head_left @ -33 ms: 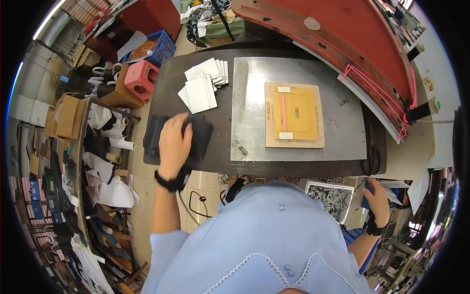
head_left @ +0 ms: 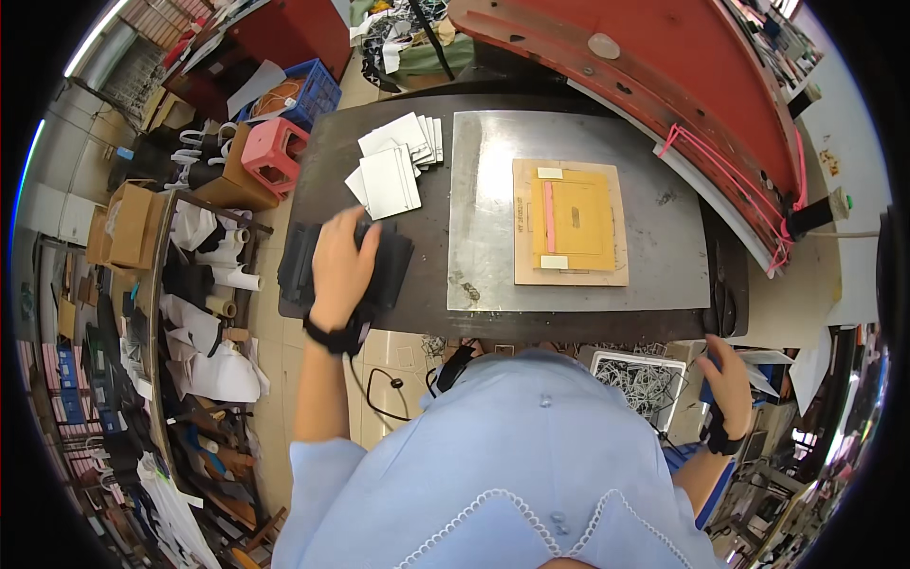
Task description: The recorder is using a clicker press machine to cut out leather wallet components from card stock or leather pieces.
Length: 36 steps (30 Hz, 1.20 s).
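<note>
My left hand (head_left: 342,267) lies over a pile of flat black pieces (head_left: 391,268) at the table's left side, fingers stretched and thumb apart. It hides part of the pile, and I cannot tell how firmly it touches. Just beyond its fingertips are several fanned white rectangular pieces (head_left: 391,184). My right hand (head_left: 729,387) is off the near right corner of the table, with its fingers apart and nothing visible in them. On a metal plate (head_left: 664,218) rests a tan board (head_left: 522,261) bearing a yellow panel (head_left: 590,204) with a pink strip.
A large red machine part (head_left: 654,71) with pink cord overhangs the dark table's (head_left: 427,318) far right. Black-handled scissors (head_left: 723,308) lie at the right edge. A white bin (head_left: 654,389) of scraps sits below. Left are a pink stool (head_left: 273,152) and a shelf of rolls (head_left: 232,275).
My left hand has shifted slightly forward and to the right over the black pieces. My right hand has moved a little up toward the table corner, with its fingers more spread.
</note>
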Tool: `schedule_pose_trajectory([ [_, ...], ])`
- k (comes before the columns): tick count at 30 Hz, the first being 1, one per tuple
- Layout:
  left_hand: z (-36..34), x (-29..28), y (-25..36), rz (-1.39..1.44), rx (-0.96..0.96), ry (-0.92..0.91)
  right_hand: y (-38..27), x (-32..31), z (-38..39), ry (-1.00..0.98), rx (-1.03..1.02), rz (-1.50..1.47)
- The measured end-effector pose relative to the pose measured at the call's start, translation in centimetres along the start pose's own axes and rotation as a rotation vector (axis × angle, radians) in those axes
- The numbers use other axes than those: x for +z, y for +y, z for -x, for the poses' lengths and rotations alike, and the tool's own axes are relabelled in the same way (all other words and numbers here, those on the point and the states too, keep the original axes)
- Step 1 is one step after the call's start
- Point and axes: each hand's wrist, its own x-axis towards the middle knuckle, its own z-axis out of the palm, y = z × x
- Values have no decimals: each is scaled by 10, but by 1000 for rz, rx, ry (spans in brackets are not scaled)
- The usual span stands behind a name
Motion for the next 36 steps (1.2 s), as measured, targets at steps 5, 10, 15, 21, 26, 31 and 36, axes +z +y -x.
schedule_pose_trajectory([
  [5, -62, 52, -35, 3, -239, -16, -111, 9, -22, -114, -251, -179],
  [10, -73, 58, -61, 221, -346, -112, -149, 20, -38, -121, -392, -247],
  [15, -58, 13, -3, 871, -319, -37, -166, 37, -54, -208, -457, -362],
  [21, -12, 11, 109, 1125, -286, -511, -211, 61, -71, -379, -257, -829],
  [26, 1, 44, 148, 1228, -278, -715, -197, 75, -94, -429, -227, -867],
  [31, -14, 52, 148, 709, 49, -432, -184, 80, -136, -262, -161, -863],
  [36, -35, 57, 142, 403, 396, -353, -189, 81, -162, -175, -193, -811],
])
